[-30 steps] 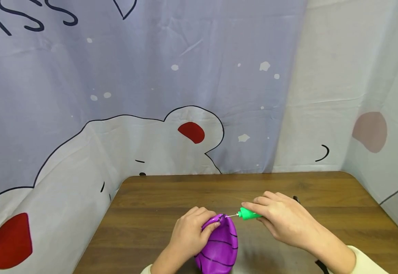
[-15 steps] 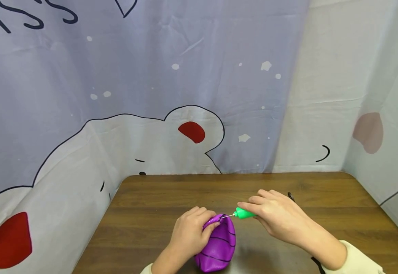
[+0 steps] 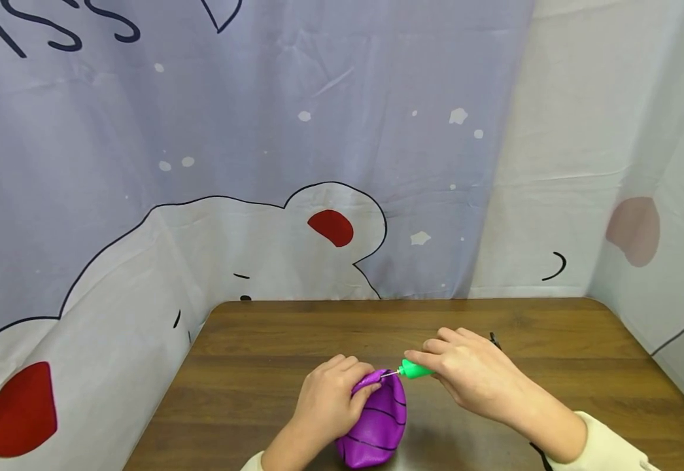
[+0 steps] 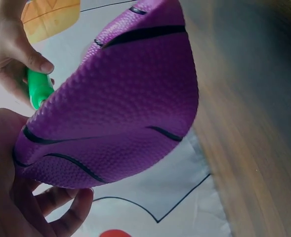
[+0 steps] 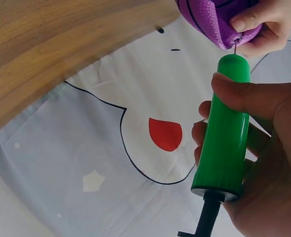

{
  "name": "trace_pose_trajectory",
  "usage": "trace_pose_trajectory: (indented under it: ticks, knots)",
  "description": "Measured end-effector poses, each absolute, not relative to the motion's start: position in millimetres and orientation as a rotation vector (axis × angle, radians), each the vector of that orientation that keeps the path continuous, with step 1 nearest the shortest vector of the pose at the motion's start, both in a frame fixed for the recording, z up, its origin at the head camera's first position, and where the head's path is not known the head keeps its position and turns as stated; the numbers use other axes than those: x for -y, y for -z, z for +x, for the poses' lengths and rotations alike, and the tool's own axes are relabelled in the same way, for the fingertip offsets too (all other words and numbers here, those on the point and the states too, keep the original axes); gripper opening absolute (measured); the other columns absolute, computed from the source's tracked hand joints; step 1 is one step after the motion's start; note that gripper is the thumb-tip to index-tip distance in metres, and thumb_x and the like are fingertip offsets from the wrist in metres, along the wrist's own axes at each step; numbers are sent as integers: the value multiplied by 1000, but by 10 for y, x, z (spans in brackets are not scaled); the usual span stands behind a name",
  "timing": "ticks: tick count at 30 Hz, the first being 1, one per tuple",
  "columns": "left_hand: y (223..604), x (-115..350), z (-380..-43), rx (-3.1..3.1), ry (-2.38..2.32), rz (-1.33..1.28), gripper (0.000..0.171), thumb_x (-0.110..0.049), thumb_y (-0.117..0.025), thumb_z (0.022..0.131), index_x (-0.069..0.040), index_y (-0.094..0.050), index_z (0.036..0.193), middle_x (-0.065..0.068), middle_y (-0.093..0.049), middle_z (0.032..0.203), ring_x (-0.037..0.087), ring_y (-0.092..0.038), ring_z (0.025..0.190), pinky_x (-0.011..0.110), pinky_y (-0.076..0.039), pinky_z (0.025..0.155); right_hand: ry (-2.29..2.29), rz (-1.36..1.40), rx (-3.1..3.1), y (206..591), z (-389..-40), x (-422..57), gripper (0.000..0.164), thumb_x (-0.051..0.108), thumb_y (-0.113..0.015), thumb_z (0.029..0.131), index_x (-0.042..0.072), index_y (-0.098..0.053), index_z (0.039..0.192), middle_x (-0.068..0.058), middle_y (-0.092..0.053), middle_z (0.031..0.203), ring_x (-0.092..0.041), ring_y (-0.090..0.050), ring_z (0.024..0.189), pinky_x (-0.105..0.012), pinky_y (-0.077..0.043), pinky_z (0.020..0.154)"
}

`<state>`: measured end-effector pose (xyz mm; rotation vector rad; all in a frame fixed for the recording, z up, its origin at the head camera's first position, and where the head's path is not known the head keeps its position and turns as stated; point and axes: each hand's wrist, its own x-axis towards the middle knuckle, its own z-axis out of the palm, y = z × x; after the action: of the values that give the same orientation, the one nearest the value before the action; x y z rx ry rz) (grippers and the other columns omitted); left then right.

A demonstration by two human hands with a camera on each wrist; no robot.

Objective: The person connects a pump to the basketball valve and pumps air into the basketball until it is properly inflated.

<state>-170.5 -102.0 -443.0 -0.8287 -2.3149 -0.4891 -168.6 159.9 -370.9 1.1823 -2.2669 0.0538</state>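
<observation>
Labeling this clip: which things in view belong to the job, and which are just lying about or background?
In the job:
- purple ball, caved in
- green pump with black handle
- needle, running from pump to ball
- left hand, gripping the ball
- right hand, holding the pump

Just surroundings:
- wooden table
- printed cloth behind it

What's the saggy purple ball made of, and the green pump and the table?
The purple ball looks like soft rubber or vinyl with a low sheen: it's pebbly and folds inward. The green pump seems hard, shiny plastic: its smooth side shows light streaks. The table looks like wood with a slight sheen, from its brown grain, but that could be printed.
</observation>
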Motion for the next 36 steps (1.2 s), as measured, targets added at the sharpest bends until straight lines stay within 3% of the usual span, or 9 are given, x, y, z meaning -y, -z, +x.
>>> trace_pose_trajectory:
  ticks: [12,28,36]
  knots:
    - [4400,1023,-1694,2326,398,-835,13,-34,-77,87,-23,-71,91,-15,-65,81,4,-58,71,20,-50,60,179,1171,2277,3678,-1646,-1506,62,-2,-85,60,21,-73,117,8,-67,95,-18,-52,81,-26,-47,71]
    - [4365,1019,-1679,2337,344,-873,14,-31,-78,87,-18,-73,90,-12,-64,79,6,-57,70,16,-44,58,213,1195,2223,3708,-1627,-1439,64,2,-87,57,19,-73,117,5,-66,93,-18,-53,79,-26,-46,68]
    - [4368,1029,-1692,2308,311,-877,14,-30,-79,86,-18,-73,90,-12,-63,79,6,-56,69,17,-43,57,198,1179,2198,3764,-1630,-1402,58,1,-84,60,18,-73,115,5,-64,88,-19,-53,79,-28,-47,69]
